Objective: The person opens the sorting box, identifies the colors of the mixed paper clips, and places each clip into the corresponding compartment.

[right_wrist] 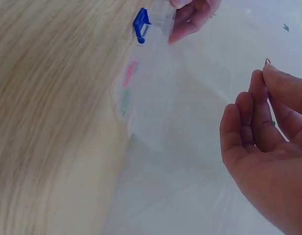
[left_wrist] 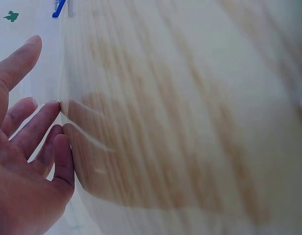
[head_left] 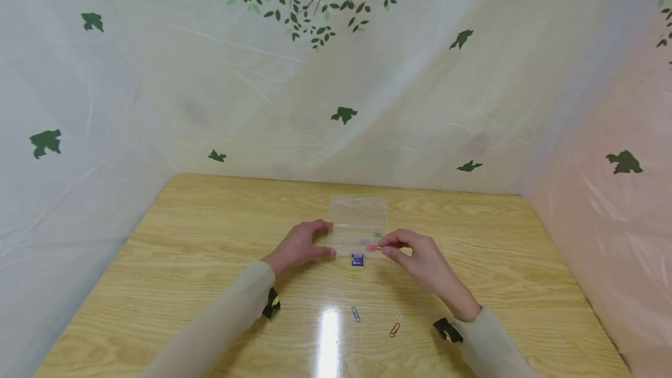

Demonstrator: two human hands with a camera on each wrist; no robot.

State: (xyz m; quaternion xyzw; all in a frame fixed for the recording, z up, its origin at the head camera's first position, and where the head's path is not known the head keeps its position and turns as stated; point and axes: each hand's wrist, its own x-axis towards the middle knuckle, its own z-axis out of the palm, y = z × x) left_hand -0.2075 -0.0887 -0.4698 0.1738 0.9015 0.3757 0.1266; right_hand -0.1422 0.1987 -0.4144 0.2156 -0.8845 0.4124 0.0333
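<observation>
A clear plastic box (head_left: 346, 239) with a blue latch (head_left: 357, 259) lies on the table, its transparent lid (head_left: 358, 211) folded back. At its left end, my left hand (head_left: 301, 244) holds the box between thumb and fingers. My right hand (head_left: 415, 252) is over the right end, pinching a red paper clip (right_wrist: 267, 61) between thumb and index finger; only its wire tip shows in the right wrist view. Inside the box, the right wrist view shows a pink clip (right_wrist: 130, 73) and a green clip (right_wrist: 125, 100).
In front of the box lie a yellow clip (head_left: 354, 277), a blue paper clip (head_left: 356, 314), a white clip (head_left: 399, 316) and an orange-red paper clip (head_left: 395, 330). The wooden table (head_left: 210, 209) meets pale, leaf-printed sheeting (head_left: 252, 104) at the back and sides.
</observation>
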